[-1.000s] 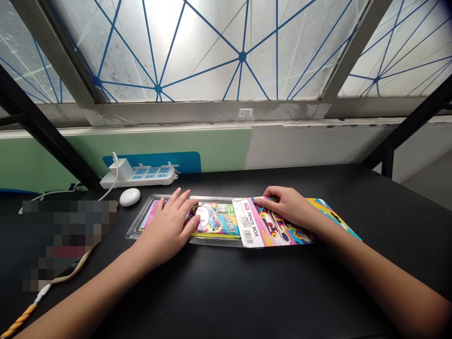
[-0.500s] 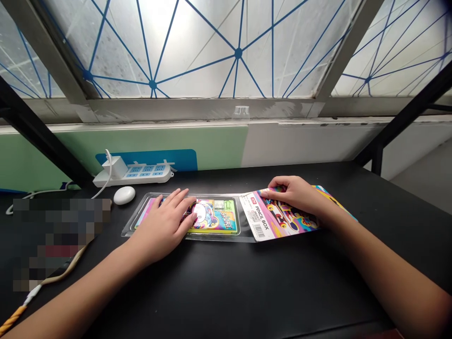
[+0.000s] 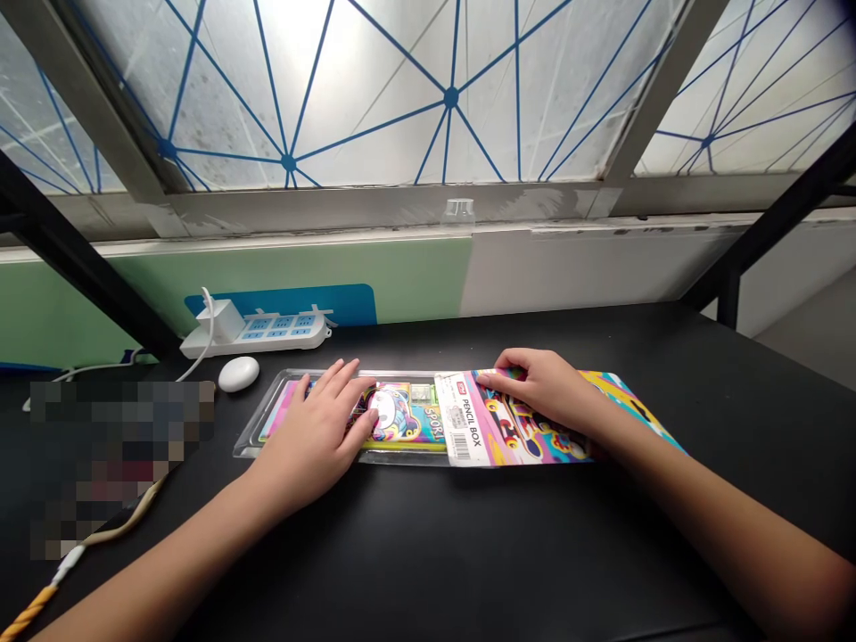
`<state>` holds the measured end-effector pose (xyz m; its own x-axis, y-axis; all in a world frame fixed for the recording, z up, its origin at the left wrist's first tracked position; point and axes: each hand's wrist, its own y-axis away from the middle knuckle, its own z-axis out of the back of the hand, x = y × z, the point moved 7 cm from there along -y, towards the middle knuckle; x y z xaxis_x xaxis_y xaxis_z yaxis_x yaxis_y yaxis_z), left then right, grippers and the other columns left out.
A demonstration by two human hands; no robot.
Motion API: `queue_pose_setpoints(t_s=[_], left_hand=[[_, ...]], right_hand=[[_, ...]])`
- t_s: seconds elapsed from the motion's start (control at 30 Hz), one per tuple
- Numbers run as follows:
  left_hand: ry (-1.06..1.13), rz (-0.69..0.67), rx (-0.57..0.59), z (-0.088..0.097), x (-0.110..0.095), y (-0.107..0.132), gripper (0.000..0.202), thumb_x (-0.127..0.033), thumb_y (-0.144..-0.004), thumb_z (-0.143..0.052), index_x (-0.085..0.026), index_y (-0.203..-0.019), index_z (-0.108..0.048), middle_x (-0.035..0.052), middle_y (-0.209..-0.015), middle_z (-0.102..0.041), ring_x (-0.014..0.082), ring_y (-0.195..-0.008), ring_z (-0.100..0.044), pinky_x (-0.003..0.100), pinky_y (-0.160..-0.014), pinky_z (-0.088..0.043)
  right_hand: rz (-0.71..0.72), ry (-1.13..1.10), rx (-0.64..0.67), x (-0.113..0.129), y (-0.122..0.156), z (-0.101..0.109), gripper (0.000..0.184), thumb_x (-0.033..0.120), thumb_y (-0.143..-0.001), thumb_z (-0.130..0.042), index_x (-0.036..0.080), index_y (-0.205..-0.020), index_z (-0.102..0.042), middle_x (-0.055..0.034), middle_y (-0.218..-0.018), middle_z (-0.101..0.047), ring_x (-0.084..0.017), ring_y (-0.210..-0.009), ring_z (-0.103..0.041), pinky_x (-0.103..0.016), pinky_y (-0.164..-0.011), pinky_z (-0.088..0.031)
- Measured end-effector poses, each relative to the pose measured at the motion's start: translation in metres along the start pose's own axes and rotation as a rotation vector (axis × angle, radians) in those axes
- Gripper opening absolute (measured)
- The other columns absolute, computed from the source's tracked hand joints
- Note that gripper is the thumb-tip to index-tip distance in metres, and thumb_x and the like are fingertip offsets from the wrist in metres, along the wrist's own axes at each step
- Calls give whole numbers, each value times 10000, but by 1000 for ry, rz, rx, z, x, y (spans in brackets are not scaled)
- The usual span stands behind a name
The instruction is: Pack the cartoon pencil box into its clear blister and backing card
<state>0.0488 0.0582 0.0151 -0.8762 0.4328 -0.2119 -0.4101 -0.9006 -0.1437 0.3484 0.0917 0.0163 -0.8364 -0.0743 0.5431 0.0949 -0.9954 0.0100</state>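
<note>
Under a grey-framed window (image 3: 374, 98), toward the far edge of the black table (image 3: 428, 553), the spread left hand (image 3: 325, 428) partly hides a multicoloured box (image 3: 401, 417) in a clear plastic tray (image 3: 255, 430); I see the right hand (image 3: 539, 385) pinching bright printed cardboard (image 3: 503, 437). Pixelation (image 3: 113, 464) masks the left side.

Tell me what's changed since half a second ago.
The right hand and the printed PENCIL BOX card have shifted left, so the card now covers the right end of the colorful box, which was showing. No new hold or release is visible. The left hand stays on the box; the power strip and white rounded object are unchanged.
</note>
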Motion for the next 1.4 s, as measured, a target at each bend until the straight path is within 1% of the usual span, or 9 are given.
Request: queue_pose_setpoints(t_s=[0.13,0.33,0.5,0.57,0.67,0.87,0.97,1.23,1.4], left_hand=[[213,8,-21,4,-12,6,444,-477,-1032,-412,-267,-1395,-556,108,-1648,-397,347,-1552,-297,689,-1212,-228],[791,7,-135,21,-32,18,313,-460,-990,-554,-312,-1251,-642,47,-1623,-443,333,-1466,-457,500,-1140,-471],[995,44,-496,47,5,12,194,-380,-991,-544,-247,-1027,-681,61,-1482,-594,316,-1423,-508,482,-1170,-434],[1059,134,-572,44,27,5,252,-423,-1012,-476,-238,-1069,-637,83,-1473,-593,310,-1414,-515,510,-1135,-457],[1122,239,-525,25,44,-5,402,-490,-1037,-295,-243,-1227,-548,108,-1551,-518,271,-1424,-512,498,-1126,-460],[1053,159,-487,16,26,-2,569,-552,-1049,-48,-284,-1418,-388,92,-1615,-451,238,-1488,-438,465,-1137,-441],[1078,155,-495,18,25,1,576,-550,-1048,-17,-284,-1398,-390,92,-1618,-446,235,-1500,-421,468,-1150,-427],[1187,141,-500,15,28,-1,500,-523,-1067,-83,-266,-1333,-418,103,-1609,-449,233,-1501,-415,491,-1198,-360],[1303,187,-505,12,35,-2,416,-505,-1074,-202,-268,-1276,-479,88,-1539,-530,241,-1469,-456,493,-1215,-332]], right_hand=[[6,-8,35,12,5,-15,490,734,-865,-571,258,-801,-664,-12,-726,-708,-203,-652,-596,-302,-552,-376],[13,-14,72,14,6,-21,521,759,-870,-539,256,-805,-661,-22,-753,-719,-209,-664,-606,-302,-549,-379],[-3,-32,123,-2,-2,-9,498,735,-858,-577,249,-834,-682,-20,-776,-723,-215,-699,-624,-300,-573,-416],[8,-43,168,-6,-4,-3,453,695,-839,-631,248,-871,-698,-20,-821,-737,-224,-739,-640,-303,-600,-439],[37,-73,258,-9,-5,2,431,651,-795,-706,255,-964,-717,-27,-918,-764,-254,-826,-679,-320,-668,-490],[80,-51,190,-9,-12,2,604,668,-728,-758,273,-1181,-695,-90,-1221,-735,-346,-1090,-674,-422,-906,-529],[131,30,167,16,-16,-12,656,697,-761,-712,267,-1254,-662,-117,-1307,-691,-359,-1157,-648,-441,-945,-519],[344,199,255,137,-32,-72,501,655,-875,-621,246,-1155,-695,-114,-1220,-705,-334,-1114,-657,-434,-928,-479],[398,244,169,150,-31,-73,527,639,-897,-605,236,-1232,-653,-138,-1323,-650,-355,-1152,-637,-512,-1016,-416]])
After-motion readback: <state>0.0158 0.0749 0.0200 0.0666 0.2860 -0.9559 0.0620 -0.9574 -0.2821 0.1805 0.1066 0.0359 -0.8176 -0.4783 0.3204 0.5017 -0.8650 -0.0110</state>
